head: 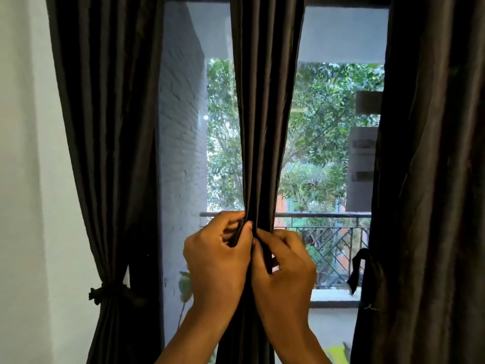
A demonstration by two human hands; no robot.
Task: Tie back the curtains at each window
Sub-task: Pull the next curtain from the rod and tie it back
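I am looking down at my hands in front of the window. My left hand (217,256) and my right hand (284,261) are both pinching a thin dark tie strip (237,236) around the middle dark brown cloth curtain (265,127), to bunch it tight. It is hanging in narrow folds. The left dark curtain (105,153) is already tied with a knot (101,292).

Three dark brown curtains. Left curtain (110,153) gathered low by a knotted tie (105,291). Middle curtain (265,114) bunched into a narrow column, pinched between left hand (217,253) and right hand (284,264). Right curtain (430,179) hanging loose, tie (358,269) dangling at its edge.
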